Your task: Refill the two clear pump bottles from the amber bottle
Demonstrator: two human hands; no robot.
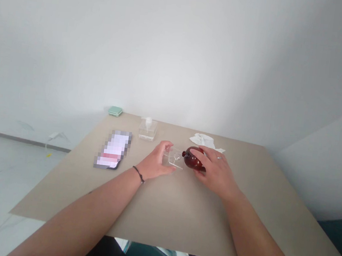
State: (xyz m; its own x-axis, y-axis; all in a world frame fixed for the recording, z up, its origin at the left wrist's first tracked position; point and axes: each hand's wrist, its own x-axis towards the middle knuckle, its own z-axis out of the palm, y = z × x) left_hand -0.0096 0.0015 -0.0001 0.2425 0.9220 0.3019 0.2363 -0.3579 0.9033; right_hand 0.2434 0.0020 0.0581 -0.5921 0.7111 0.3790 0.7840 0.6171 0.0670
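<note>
Fingers [167, 170] of left hand [153, 162] hold clear container [173, 159]. Right hand [217, 171] grips brown bottle [191, 160], tipped toward clear container; contents indistinct.

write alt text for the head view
Right hand holds an amber bottle, its neck pointing at a clear container in the left hand, over a beige table. Behind are a clear pump bottle and white tissue; a smartphone lies at left.

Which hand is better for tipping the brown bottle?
Probably the right hand: it holds the brown bottle, whose neck points toward the clear container. The left hand is busy holding that container.
</note>
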